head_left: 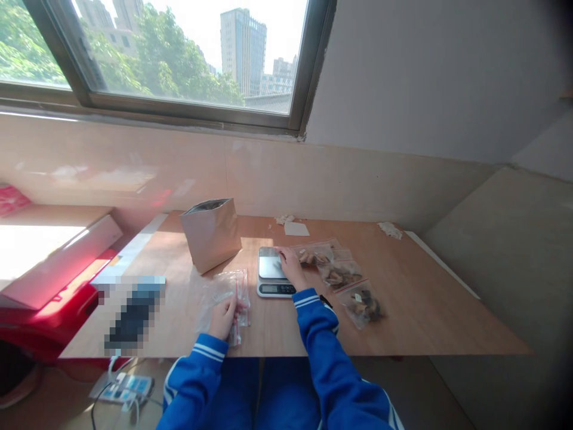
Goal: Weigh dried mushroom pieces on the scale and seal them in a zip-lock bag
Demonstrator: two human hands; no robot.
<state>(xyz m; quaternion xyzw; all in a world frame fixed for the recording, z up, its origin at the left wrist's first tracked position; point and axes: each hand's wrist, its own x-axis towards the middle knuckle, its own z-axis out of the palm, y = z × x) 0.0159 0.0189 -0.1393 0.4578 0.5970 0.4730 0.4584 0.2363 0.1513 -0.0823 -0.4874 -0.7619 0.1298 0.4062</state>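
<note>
Two hands on the table: left hand [222, 319] gripping empty zip bags [227, 294], right hand [292, 267] flat, fingers loose, on the scale [270, 272].

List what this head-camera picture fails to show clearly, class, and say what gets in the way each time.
1. Scale display: too small to read.
2. Contents of the brown pouch: hidden by its own wall.
3. Thing left of the empty bags: pixelated blur.
4. Filled bags: pieces too small to identify.
5. Right hand fingertips: whether they press the scale is unclear.
6. Left hand grip on the empty bags: fingers hidden.
</note>
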